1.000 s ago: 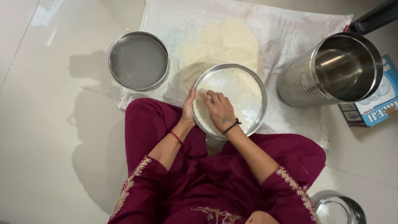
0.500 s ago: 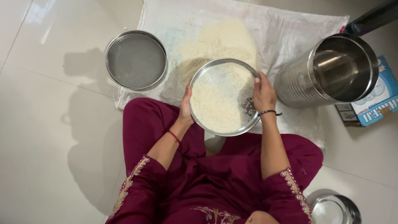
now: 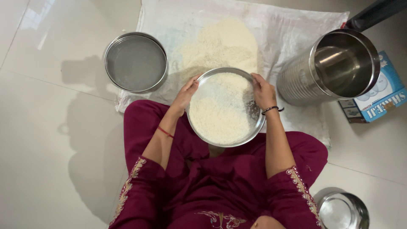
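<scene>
Seated cross-legged on a pale tiled floor [image 3: 51,140], a person in a maroon embroidered outfit holds a round steel plate [image 3: 254,127] heaped with white rice [image 3: 220,114] above the lap. Both hands grip the plate at its far rim: the left hand [image 3: 185,94], a red thread at its wrist, curls its fingers over the left edge, while the right hand [image 3: 263,91], a black band at its wrist, clasps the right edge with thumb and fingers closed on the metal. Beyond the plate, a mound of grain [image 3: 220,46] lies on a white woven sack [image 3: 292,25] spread flat on the floor. A round steel sieve [image 3: 135,62] rests at the sack's left edge, well apart from the hands. To the right, a tall steel canister [image 3: 335,68] lies tilted with its open mouth towards the camera, beside a blue-and-white carton [image 3: 381,97]. Another steel vessel [image 3: 342,210] sits near the person's right knee.
</scene>
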